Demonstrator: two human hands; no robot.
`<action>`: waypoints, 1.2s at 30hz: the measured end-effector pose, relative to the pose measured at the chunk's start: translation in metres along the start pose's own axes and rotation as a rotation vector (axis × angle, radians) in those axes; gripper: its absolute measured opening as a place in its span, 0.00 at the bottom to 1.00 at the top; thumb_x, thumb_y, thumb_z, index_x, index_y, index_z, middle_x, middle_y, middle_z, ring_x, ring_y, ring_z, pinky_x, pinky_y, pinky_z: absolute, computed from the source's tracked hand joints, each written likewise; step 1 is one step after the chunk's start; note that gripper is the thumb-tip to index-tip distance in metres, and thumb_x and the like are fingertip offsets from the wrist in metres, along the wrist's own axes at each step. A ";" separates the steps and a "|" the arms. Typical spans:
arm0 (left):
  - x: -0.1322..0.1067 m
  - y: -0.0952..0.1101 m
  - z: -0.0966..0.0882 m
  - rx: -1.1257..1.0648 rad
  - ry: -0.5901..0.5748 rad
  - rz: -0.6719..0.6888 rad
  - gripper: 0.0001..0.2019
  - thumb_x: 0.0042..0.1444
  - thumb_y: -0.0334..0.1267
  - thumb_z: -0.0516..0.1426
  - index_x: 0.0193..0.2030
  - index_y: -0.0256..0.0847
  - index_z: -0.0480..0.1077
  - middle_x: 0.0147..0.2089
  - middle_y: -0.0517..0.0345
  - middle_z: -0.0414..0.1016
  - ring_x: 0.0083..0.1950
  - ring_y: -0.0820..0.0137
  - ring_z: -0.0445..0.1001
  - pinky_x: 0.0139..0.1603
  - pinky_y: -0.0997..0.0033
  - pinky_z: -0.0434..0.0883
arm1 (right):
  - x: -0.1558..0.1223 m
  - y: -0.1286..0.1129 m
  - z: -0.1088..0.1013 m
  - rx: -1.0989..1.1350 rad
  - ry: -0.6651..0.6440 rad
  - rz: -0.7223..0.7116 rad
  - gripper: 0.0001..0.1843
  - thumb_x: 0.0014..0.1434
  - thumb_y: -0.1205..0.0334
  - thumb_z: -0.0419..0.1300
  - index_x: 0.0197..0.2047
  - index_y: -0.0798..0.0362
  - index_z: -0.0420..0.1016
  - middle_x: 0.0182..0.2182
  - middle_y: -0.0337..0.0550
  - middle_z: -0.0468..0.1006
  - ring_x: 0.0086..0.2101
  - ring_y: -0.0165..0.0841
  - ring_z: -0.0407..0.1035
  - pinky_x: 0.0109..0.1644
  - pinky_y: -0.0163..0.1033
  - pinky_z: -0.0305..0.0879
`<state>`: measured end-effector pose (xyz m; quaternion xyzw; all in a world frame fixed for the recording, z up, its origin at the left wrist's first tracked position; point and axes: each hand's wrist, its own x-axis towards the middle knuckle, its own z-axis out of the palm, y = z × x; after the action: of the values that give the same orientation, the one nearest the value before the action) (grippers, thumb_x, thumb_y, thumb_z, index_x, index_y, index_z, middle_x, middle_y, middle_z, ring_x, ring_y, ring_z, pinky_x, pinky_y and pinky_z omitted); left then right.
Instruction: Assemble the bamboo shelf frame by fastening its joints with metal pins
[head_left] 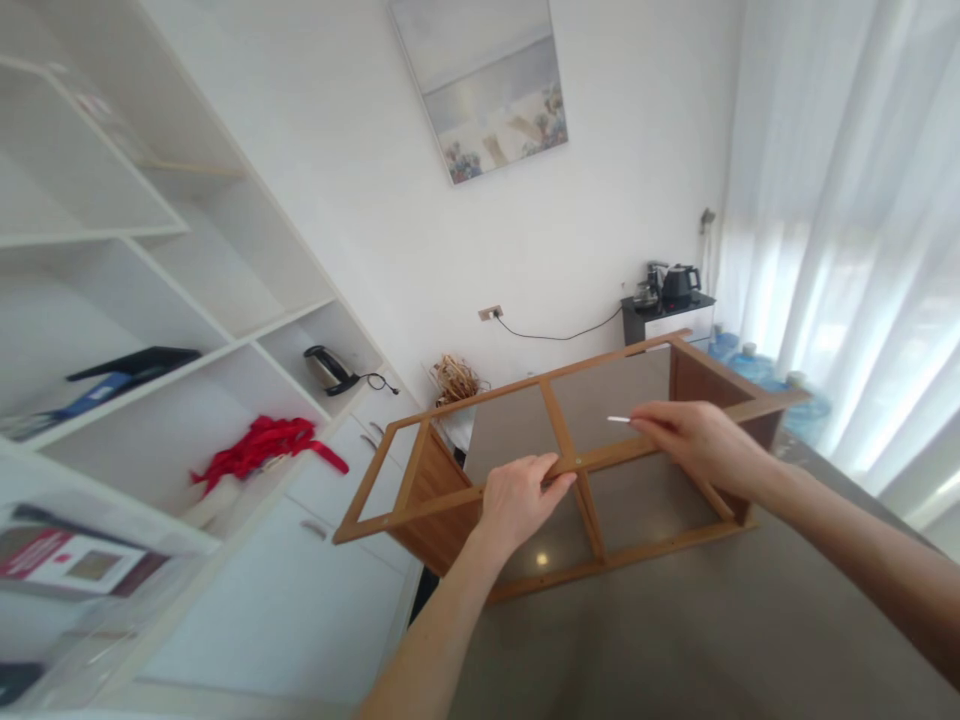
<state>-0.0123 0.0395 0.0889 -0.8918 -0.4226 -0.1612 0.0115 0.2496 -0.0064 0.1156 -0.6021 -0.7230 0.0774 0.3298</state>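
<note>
A wooden frame (555, 425), like a small shelf unit with side panels and crossbars, lies on its side on a grey tabletop (600, 640). My left hand (517, 495) is closed around its upper front rail, close to the middle crossbar joint. My right hand (694, 440) is held above the right half of the frame. Between its thumb and fingers is a thin white stick (619, 419), its tip pointing left toward the middle crossbar. Whether the stick is a tool or a small part, I cannot make out.
White shelving (247, 340) on the left holds an electric kettle (330, 370) and red cloth (262, 450). A small cabinet (667, 318) with a coffee maker stands at the back right. Large water bottles (750, 365) are beside the curtain (847, 220). The frame's left end overhangs the table.
</note>
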 end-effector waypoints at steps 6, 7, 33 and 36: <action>-0.010 0.037 -0.013 -0.096 0.032 -0.047 0.16 0.59 0.48 0.52 0.45 0.41 0.72 0.38 0.53 0.75 0.40 0.66 0.73 0.42 0.68 0.69 | 0.001 -0.011 0.018 0.027 -0.145 -0.302 0.14 0.62 0.62 0.49 0.41 0.50 0.76 0.35 0.41 0.79 0.34 0.31 0.71 0.35 0.33 0.58; -0.010 0.045 -0.017 -0.131 0.088 -0.054 0.15 0.59 0.46 0.52 0.47 0.40 0.71 0.42 0.52 0.74 0.44 0.66 0.73 0.46 0.67 0.69 | 0.001 -0.009 0.016 0.013 -0.157 -0.348 0.13 0.62 0.63 0.49 0.41 0.50 0.75 0.35 0.41 0.79 0.33 0.31 0.70 0.33 0.33 0.57; 0.024 0.152 0.001 -0.461 0.145 -0.492 0.16 0.57 0.43 0.53 0.47 0.36 0.72 0.35 0.54 0.77 0.34 0.68 0.75 0.39 0.71 0.71 | -0.016 0.039 0.002 0.255 -0.011 -0.518 0.11 0.63 0.64 0.49 0.38 0.53 0.73 0.33 0.40 0.75 0.32 0.28 0.67 0.32 0.33 0.53; 0.027 0.151 -0.001 -0.459 0.184 -0.514 0.16 0.56 0.44 0.54 0.45 0.36 0.72 0.36 0.54 0.77 0.35 0.68 0.75 0.39 0.71 0.72 | -0.013 0.039 0.005 0.317 -0.016 -0.508 0.10 0.63 0.64 0.50 0.40 0.53 0.72 0.35 0.41 0.75 0.34 0.28 0.68 0.33 0.33 0.55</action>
<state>0.1180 -0.0379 0.1150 -0.7173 -0.5832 -0.3293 -0.1922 0.2793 -0.0071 0.0868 -0.3422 -0.8320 0.1090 0.4228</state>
